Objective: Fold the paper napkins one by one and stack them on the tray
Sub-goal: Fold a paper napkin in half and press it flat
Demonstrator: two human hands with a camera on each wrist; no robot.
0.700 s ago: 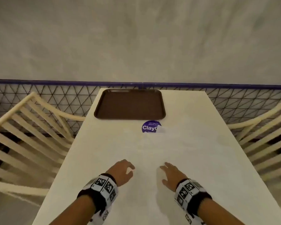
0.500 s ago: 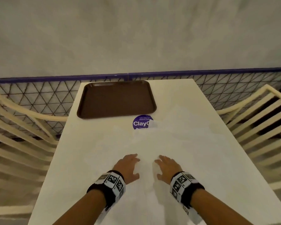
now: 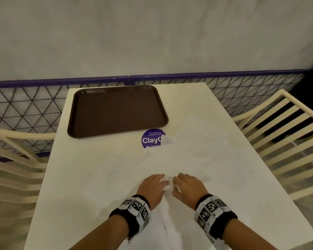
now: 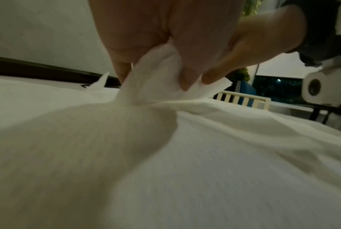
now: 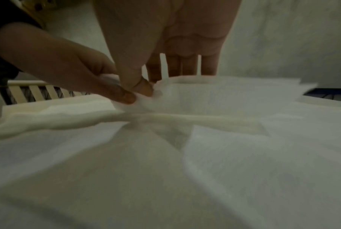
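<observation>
the left hand (image 3: 153,186) and right hand (image 3: 186,186) sit almost touching at the near middle of the table (image 3: 83,177), each pinching one raised bit of the top napkin (image 4: 156,80) between thumb and fingertips; more napkins lie spread beneath. the thin paper could tear, or a second sheet lift along; the tray (image 3: 116,110) waits bare at the far end.

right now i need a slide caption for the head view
Both hands, left hand and right hand, pinch a white paper napkin on the table; the brown tray holds no napkins.
</observation>
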